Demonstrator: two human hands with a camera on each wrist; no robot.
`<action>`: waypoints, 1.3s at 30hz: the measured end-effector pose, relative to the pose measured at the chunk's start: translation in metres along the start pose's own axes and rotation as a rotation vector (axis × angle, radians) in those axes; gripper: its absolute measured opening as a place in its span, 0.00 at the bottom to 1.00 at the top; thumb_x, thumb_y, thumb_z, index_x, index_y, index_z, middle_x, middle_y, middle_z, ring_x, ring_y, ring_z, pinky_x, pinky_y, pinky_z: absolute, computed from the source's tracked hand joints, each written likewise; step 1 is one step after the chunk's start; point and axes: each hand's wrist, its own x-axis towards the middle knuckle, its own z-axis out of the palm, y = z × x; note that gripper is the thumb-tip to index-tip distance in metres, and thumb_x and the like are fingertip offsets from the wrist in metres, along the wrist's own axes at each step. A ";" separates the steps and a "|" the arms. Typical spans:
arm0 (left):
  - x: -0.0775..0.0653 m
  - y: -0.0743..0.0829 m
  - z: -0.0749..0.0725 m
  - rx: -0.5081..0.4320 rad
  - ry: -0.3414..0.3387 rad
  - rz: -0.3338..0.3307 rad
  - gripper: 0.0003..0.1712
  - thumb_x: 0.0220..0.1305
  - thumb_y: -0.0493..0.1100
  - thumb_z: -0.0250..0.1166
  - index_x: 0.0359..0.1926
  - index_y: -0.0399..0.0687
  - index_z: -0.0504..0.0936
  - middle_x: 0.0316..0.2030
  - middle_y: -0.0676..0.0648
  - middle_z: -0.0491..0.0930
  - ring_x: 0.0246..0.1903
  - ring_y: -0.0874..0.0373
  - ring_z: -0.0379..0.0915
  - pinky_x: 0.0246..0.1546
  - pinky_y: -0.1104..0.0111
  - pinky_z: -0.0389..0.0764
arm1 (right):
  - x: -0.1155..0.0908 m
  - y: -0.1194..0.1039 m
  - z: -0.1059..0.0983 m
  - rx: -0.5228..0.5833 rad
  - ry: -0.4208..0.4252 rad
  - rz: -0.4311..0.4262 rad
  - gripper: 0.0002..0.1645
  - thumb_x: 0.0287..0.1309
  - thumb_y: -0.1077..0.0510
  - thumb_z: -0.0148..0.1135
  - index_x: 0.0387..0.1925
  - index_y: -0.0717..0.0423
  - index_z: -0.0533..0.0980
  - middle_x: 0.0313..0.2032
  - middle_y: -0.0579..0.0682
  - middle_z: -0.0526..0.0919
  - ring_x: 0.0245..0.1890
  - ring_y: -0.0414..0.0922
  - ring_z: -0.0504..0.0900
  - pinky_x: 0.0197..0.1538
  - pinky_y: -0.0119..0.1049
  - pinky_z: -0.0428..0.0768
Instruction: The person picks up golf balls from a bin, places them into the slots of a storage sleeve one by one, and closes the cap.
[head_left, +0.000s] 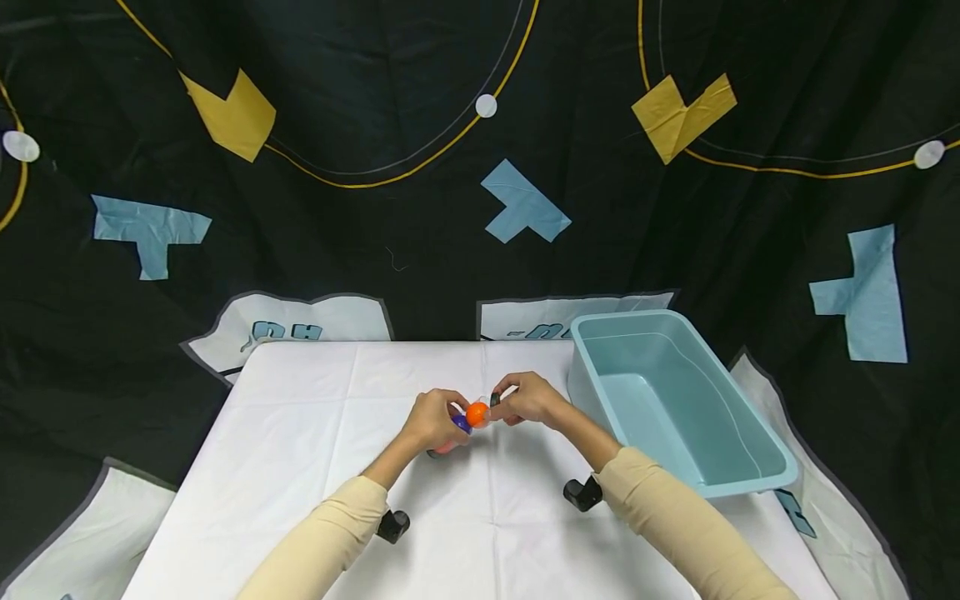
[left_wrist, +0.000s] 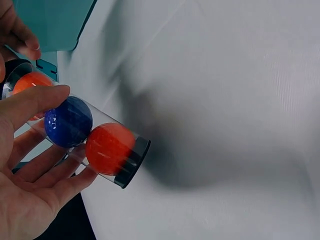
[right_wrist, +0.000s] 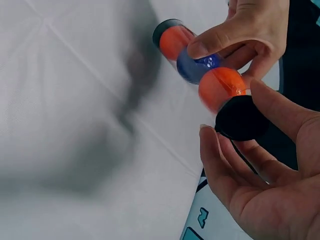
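Note:
My left hand [head_left: 435, 419] grips a clear tube [left_wrist: 95, 111] round its middle, thumb on top and fingers beneath. Inside, a blue ball [left_wrist: 69, 122] sits between a red-orange ball [left_wrist: 110, 148] and a bright orange ball [head_left: 477, 414]. A black end cap [left_wrist: 133, 164] closes the end away from my right hand. At the other end, my right hand [head_left: 531, 398] holds a second black cap [right_wrist: 242, 118] between thumb and fingertips, right at the tube's mouth. The tube slants above the white cloth.
A light teal plastic bin [head_left: 675, 400] stands on the right side of the white-covered table [head_left: 300, 433], close to my right forearm. Black wrist-camera mounts [head_left: 582, 493] show beside the sleeves. A dark curtain [head_left: 420, 250] with taped shapes hangs behind the table.

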 end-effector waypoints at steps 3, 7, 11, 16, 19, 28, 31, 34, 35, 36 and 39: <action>0.000 -0.001 0.004 -0.012 -0.002 0.001 0.22 0.38 0.35 0.83 0.39 0.46 0.88 0.32 0.45 0.89 0.33 0.54 0.83 0.40 0.62 0.84 | 0.001 0.002 0.002 -0.029 0.017 -0.007 0.21 0.47 0.57 0.80 0.43 0.59 0.83 0.30 0.53 0.86 0.28 0.49 0.86 0.40 0.38 0.87; -0.002 0.000 0.008 -0.023 -0.002 0.010 0.23 0.37 0.35 0.83 0.40 0.45 0.87 0.33 0.45 0.89 0.33 0.54 0.83 0.38 0.62 0.84 | 0.000 0.002 0.005 -0.085 0.030 -0.012 0.21 0.47 0.55 0.81 0.44 0.57 0.85 0.30 0.52 0.87 0.31 0.52 0.89 0.37 0.36 0.85; -0.004 0.000 0.009 -0.025 -0.004 0.017 0.24 0.37 0.35 0.83 0.40 0.44 0.86 0.32 0.45 0.89 0.32 0.54 0.83 0.36 0.64 0.84 | 0.000 0.002 0.008 -0.133 0.049 -0.010 0.23 0.46 0.53 0.81 0.45 0.55 0.86 0.30 0.51 0.87 0.32 0.52 0.89 0.35 0.35 0.82; -0.003 -0.002 0.009 -0.023 -0.001 0.014 0.24 0.38 0.37 0.84 0.41 0.44 0.88 0.33 0.45 0.89 0.33 0.54 0.84 0.36 0.64 0.83 | 0.001 0.001 0.011 -0.144 0.072 -0.001 0.25 0.46 0.52 0.81 0.48 0.54 0.86 0.31 0.50 0.87 0.32 0.51 0.89 0.36 0.38 0.82; -0.003 -0.004 0.010 -0.018 0.007 0.014 0.24 0.39 0.37 0.84 0.42 0.45 0.89 0.33 0.45 0.89 0.33 0.54 0.84 0.36 0.64 0.83 | 0.001 0.000 0.010 -0.137 0.060 -0.001 0.27 0.46 0.52 0.81 0.50 0.55 0.85 0.31 0.50 0.87 0.33 0.52 0.89 0.37 0.38 0.82; -0.005 -0.004 0.010 -0.022 0.006 -0.001 0.24 0.40 0.38 0.84 0.43 0.45 0.88 0.34 0.45 0.89 0.34 0.53 0.83 0.37 0.63 0.83 | 0.001 -0.004 0.006 -0.075 -0.005 0.021 0.24 0.59 0.50 0.72 0.52 0.60 0.82 0.39 0.54 0.88 0.32 0.48 0.88 0.46 0.42 0.87; -0.006 -0.005 0.011 -0.019 0.013 0.000 0.24 0.39 0.38 0.84 0.43 0.45 0.88 0.35 0.44 0.89 0.36 0.51 0.83 0.38 0.61 0.83 | 0.001 -0.005 0.005 -0.034 0.016 0.025 0.21 0.58 0.52 0.72 0.47 0.62 0.82 0.40 0.55 0.88 0.33 0.51 0.88 0.46 0.42 0.87; -0.006 -0.005 0.011 -0.016 0.017 -0.008 0.25 0.39 0.39 0.84 0.43 0.46 0.88 0.37 0.45 0.89 0.39 0.48 0.83 0.40 0.59 0.82 | 0.001 -0.005 0.004 -0.018 0.032 0.026 0.19 0.56 0.52 0.73 0.44 0.62 0.83 0.38 0.54 0.88 0.33 0.51 0.88 0.45 0.42 0.87; -0.006 -0.005 0.011 -0.014 0.019 -0.011 0.25 0.39 0.39 0.84 0.43 0.46 0.88 0.37 0.45 0.90 0.40 0.47 0.83 0.41 0.59 0.82 | 0.001 -0.005 0.004 -0.013 0.035 0.026 0.18 0.56 0.53 0.74 0.43 0.61 0.83 0.38 0.54 0.88 0.32 0.51 0.87 0.45 0.42 0.87; -0.006 -0.005 0.011 -0.014 0.019 -0.016 0.25 0.39 0.39 0.84 0.43 0.47 0.88 0.38 0.45 0.90 0.42 0.46 0.82 0.41 0.58 0.82 | 0.001 -0.004 0.004 -0.009 0.037 0.027 0.18 0.55 0.53 0.74 0.42 0.61 0.84 0.38 0.53 0.88 0.31 0.50 0.87 0.44 0.41 0.87; -0.006 -0.005 0.011 -0.014 0.022 -0.026 0.25 0.39 0.40 0.84 0.43 0.48 0.88 0.39 0.45 0.90 0.44 0.45 0.81 0.43 0.58 0.81 | 0.002 -0.003 0.004 -0.001 0.035 0.022 0.17 0.55 0.53 0.74 0.42 0.61 0.84 0.38 0.53 0.88 0.30 0.49 0.86 0.43 0.41 0.88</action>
